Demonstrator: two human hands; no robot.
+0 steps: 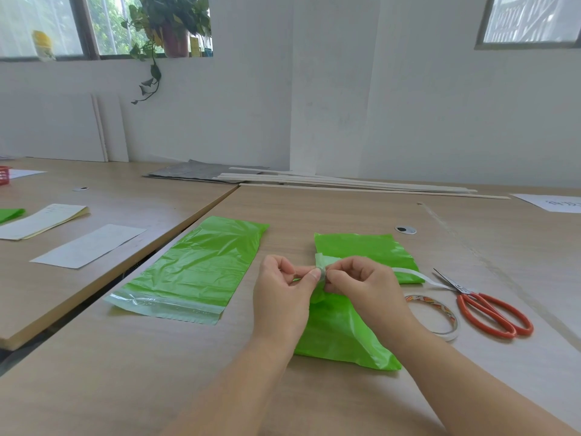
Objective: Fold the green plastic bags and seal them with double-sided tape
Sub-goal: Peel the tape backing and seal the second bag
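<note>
A folded green plastic bag (342, 338) lies in front of me on the wooden table (188, 372). Its pale flap is lifted between my hands. My left hand (283, 297) pinches the flap's edge with thumb and forefinger. My right hand (364, 287) pinches a strip of white double-sided tape (418, 276) against the same flap; the strip trails right toward the tape roll (435, 316). Behind it lies another folded green bag (371, 250). A flat, unfolded green bag (198, 269) lies to the left, its clear seal strip nearest me.
Orange-handled scissors (484, 306) lie right of the tape roll. Paper sheets (91, 245) and a booklet (44, 220) sit on the adjoining left table. Thin wooden slats (345, 182) and grey boards lie at the far edge. A cable grommet (405, 229) is set in the tabletop.
</note>
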